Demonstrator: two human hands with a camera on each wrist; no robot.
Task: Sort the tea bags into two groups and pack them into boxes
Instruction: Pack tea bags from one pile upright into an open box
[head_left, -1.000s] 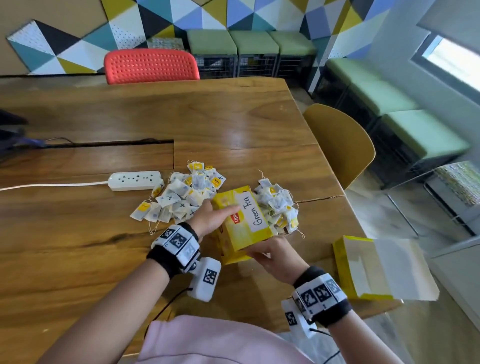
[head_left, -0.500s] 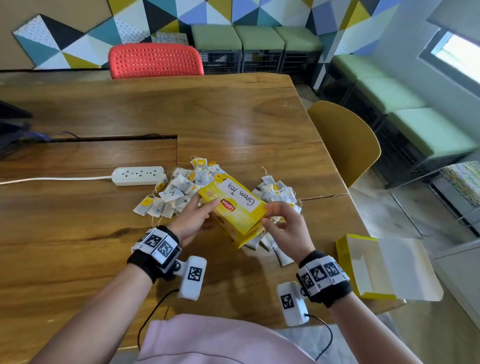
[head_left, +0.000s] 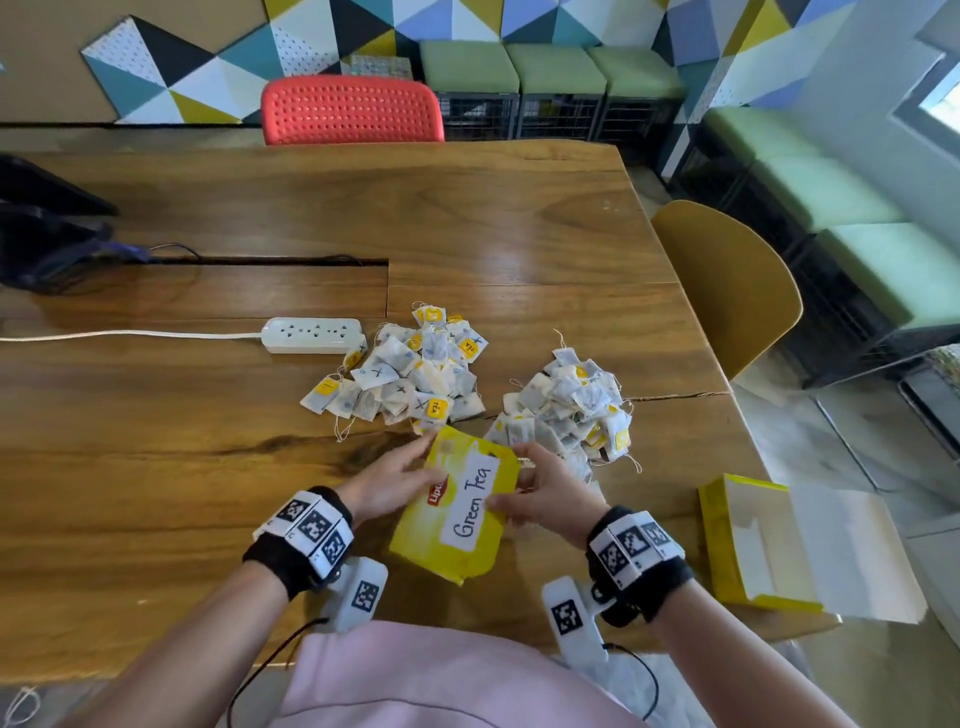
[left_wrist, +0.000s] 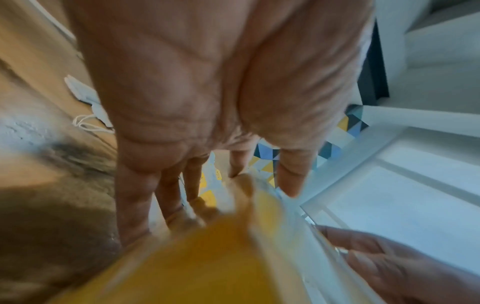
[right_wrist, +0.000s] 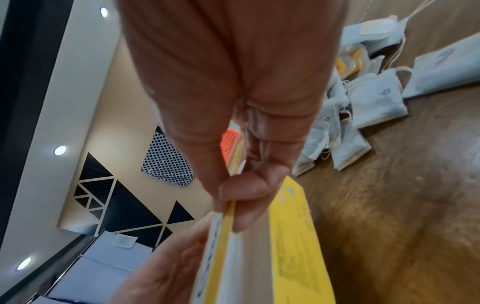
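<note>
A yellow box labelled "Green Tea" (head_left: 457, 519) is tilted above the table's near edge, between both hands. My left hand (head_left: 410, 467) holds its left side, thumb on one face and straight fingers (left_wrist: 135, 195) on the other. My right hand (head_left: 514, 493) pinches the box's right edge (right_wrist: 259, 257) between thumb and forefinger (right_wrist: 246, 195). Beyond the box lie two heaps of white tea bags: a left heap (head_left: 410, 374) marked with crosses and a right heap (head_left: 571, 410), also seen beside the right hand (right_wrist: 363, 98). A second yellow box (head_left: 748, 545) lies open at the right.
A white power strip (head_left: 311, 335) with its cable lies left of the heaps on the wooden table (head_left: 156, 467). A dark bag (head_left: 41, 234) sits at the far left. A red chair (head_left: 353, 109) stands behind the table and a yellow chair (head_left: 727, 280) at its right side.
Both hands have drawn the Green Tea box away from the heaps toward my body and turned it, so its label now runs lengthwise. The right heap is uncovered.
</note>
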